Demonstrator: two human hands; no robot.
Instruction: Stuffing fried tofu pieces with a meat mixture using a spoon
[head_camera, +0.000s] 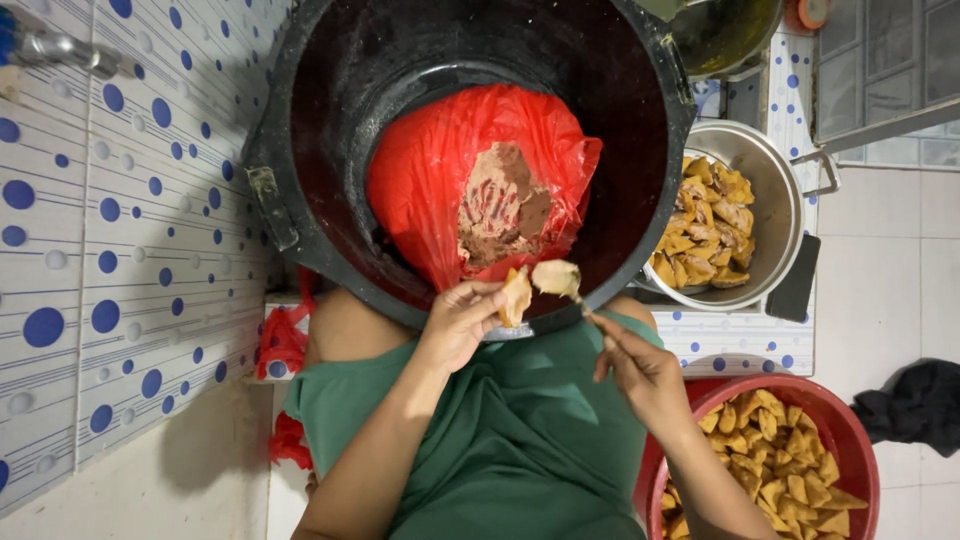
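Observation:
My left hand (458, 322) holds a golden fried piece (516, 296), split open, over the near rim of a big black bucket (330, 120). My right hand (640, 372) grips a thin spoon (592, 316). A pale lump of filling (555, 277) sits on the spoon's tip, right beside the fried piece. Inside the bucket lies a red plastic bag (430, 170) opened on a brownish paste (503, 205). I wear a green shirt (500, 440).
A metal pot (778, 200) with several golden fried pieces stands to the right on a dotted tiled counter (740, 345). A red basin (850, 420) with more such pieces sits at the lower right. A blue-dotted tiled wall (130, 250) runs along the left. A dark cloth (920, 405) lies on the floor.

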